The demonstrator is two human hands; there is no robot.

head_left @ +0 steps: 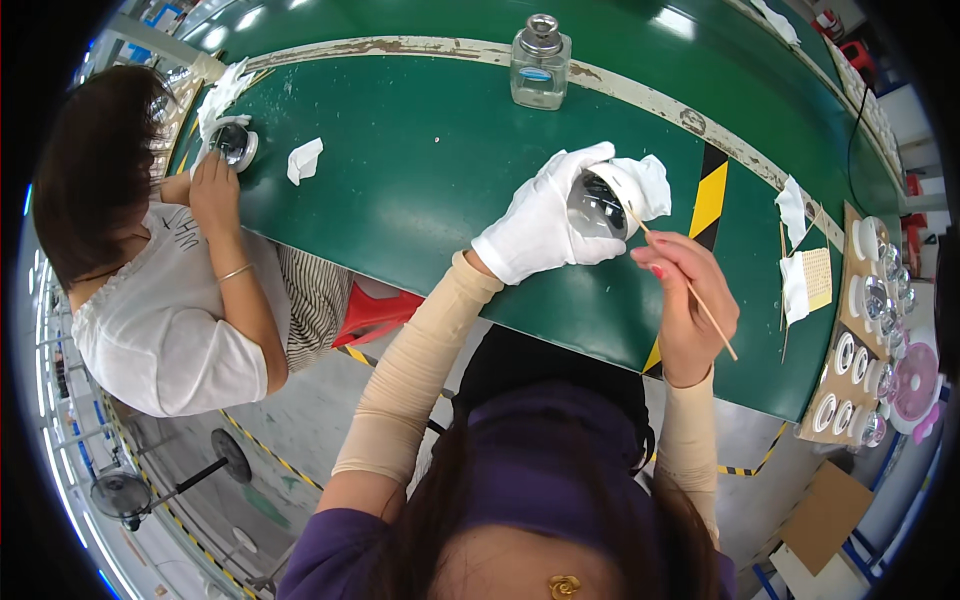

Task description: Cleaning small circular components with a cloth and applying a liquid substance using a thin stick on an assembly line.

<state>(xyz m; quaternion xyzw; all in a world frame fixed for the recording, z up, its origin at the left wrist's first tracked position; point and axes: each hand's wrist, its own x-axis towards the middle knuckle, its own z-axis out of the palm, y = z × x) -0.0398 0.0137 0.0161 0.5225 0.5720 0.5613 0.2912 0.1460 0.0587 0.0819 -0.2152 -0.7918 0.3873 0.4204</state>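
My left hand (545, 225), in a white glove, grips a clear dome with a white rim (600, 205) above the green table, the fingers and thumb curled around its sides. The dome is tilted, with its rim toward the right. Between the thumb and fingers of my bare right hand (692, 300), I pinch a thin wooden stick (712, 320). Its upper end meets the dome's white rim or lies just in front of it; I cannot tell which. A crumpled white cloth (652, 187) shows just behind the rim.
A square clear bottle (540, 85) with a metal top stands at the table's far side. Trays of domes and white rings (845, 370) are at right, near cloths and a yellow pad (818, 278). At left, a co-worker (180, 290) handles another dome (235, 147); a white scrap (305, 160) lies between us.
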